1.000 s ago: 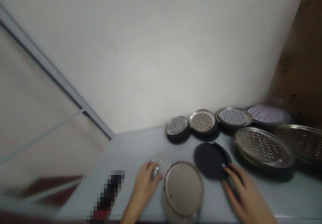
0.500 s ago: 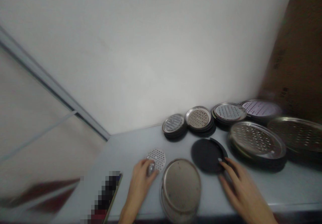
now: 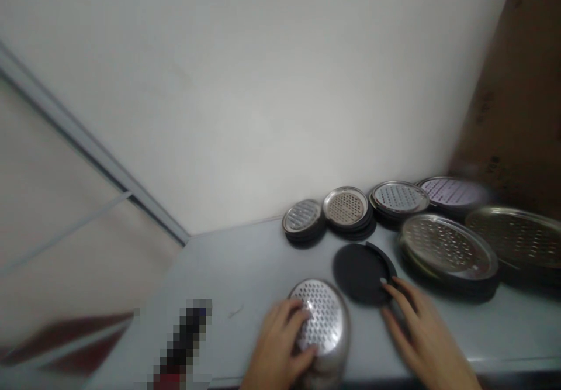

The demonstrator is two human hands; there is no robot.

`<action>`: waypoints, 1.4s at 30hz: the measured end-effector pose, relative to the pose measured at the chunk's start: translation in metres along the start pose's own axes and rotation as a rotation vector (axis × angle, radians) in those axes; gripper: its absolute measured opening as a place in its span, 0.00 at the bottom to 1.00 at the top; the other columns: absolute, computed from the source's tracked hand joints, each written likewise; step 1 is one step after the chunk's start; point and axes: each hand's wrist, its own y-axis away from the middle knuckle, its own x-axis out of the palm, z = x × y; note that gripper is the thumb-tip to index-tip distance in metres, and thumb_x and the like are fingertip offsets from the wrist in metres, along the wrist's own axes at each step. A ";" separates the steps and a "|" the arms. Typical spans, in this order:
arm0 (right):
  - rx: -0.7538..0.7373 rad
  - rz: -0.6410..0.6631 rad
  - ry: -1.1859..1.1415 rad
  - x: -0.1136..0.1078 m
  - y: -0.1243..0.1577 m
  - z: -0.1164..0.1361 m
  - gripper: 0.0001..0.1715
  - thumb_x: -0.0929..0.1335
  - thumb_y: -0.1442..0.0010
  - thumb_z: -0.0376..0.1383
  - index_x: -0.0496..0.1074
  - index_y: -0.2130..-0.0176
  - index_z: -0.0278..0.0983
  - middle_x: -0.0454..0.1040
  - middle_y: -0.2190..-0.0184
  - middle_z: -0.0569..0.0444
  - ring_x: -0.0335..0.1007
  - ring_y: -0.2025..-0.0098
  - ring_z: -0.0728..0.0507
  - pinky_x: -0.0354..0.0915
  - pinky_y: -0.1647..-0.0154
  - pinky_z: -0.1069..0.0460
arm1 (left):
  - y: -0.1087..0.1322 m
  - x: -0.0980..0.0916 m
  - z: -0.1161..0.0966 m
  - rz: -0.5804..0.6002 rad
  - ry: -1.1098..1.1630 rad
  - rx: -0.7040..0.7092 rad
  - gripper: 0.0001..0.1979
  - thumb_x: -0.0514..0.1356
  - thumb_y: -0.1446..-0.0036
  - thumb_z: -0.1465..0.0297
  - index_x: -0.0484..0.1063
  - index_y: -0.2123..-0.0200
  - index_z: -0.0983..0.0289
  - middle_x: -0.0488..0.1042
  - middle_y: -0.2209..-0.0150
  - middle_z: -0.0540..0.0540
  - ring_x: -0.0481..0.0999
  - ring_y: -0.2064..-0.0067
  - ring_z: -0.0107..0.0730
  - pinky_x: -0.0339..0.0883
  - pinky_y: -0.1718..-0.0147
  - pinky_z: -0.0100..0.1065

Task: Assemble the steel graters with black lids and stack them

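My left hand [image 3: 276,349] is shut over a perforated steel disc [image 3: 322,314], its fingers on the disc's face and edge. The disc sits tilted on top of a round steel tin [image 3: 337,361], and the hand hides part of both. My right hand [image 3: 423,337] lies with its fingers apart, the fingertips touching the rim of a round black disc [image 3: 359,273] on the tabletop. A thin black rim piece [image 3: 383,258] curves along that disc's far edge.
Several stacks of perforated steel discs on black bases [image 3: 398,197] line the wall, with larger ones [image 3: 447,245] at right. A pixelated object [image 3: 184,343] lies left on the pale table [image 3: 228,285], near a small scrap [image 3: 235,311]. Cardboard [image 3: 495,86] stands at right.
The perforated disc has gone from the tabletop to the top of the steel tin, carried there by my left hand. My right hand has stayed at the black disc.
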 end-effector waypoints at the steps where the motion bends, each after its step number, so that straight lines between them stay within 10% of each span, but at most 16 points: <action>1: 0.000 -0.001 0.001 0.000 0.000 0.000 0.26 0.62 0.31 0.46 0.60 0.38 0.39 0.63 0.40 0.39 0.65 0.40 0.32 0.66 0.41 0.35 | 0.001 0.001 0.002 0.028 0.001 -0.006 0.25 0.71 0.53 0.69 0.76 0.50 0.55 0.74 0.45 0.59 0.74 0.45 0.51 0.71 0.45 0.50; 11: 0.007 -0.010 -0.011 0.002 0.000 -0.002 0.25 0.62 0.31 0.46 0.63 0.40 0.40 0.65 0.41 0.40 0.66 0.40 0.32 0.66 0.41 0.35 | 0.034 0.022 0.036 0.033 -0.006 0.076 0.48 0.75 0.64 0.50 0.67 0.38 0.51 0.63 0.35 0.64 0.61 0.34 0.65 0.63 0.40 0.62; 24: 0.007 0.006 -0.021 0.001 -0.001 0.000 0.26 0.62 0.31 0.46 0.61 0.38 0.39 0.64 0.40 0.40 0.65 0.40 0.33 0.66 0.40 0.35 | -0.022 0.004 -0.011 0.362 0.062 -0.103 0.71 0.77 0.73 0.51 0.45 0.28 0.52 0.31 0.26 0.63 0.35 0.28 0.72 0.47 0.36 0.67; 32: 0.015 0.021 -0.015 0.002 0.000 0.000 0.26 0.62 0.31 0.46 0.60 0.38 0.40 0.63 0.40 0.40 0.64 0.39 0.32 0.65 0.39 0.35 | -0.030 -0.015 -0.009 0.233 0.054 -0.054 0.69 0.78 0.74 0.58 0.47 0.29 0.51 0.45 0.28 0.62 0.49 0.31 0.67 0.49 0.34 0.61; 42: -0.001 -0.003 -0.028 0.001 0.001 -0.002 0.26 0.62 0.31 0.46 0.60 0.38 0.40 0.63 0.40 0.40 0.64 0.40 0.32 0.65 0.40 0.34 | -0.057 -0.038 0.054 0.023 -0.194 -0.288 0.58 0.74 0.62 0.59 0.50 0.30 0.58 0.53 0.31 0.66 0.55 0.32 0.64 0.53 0.38 0.59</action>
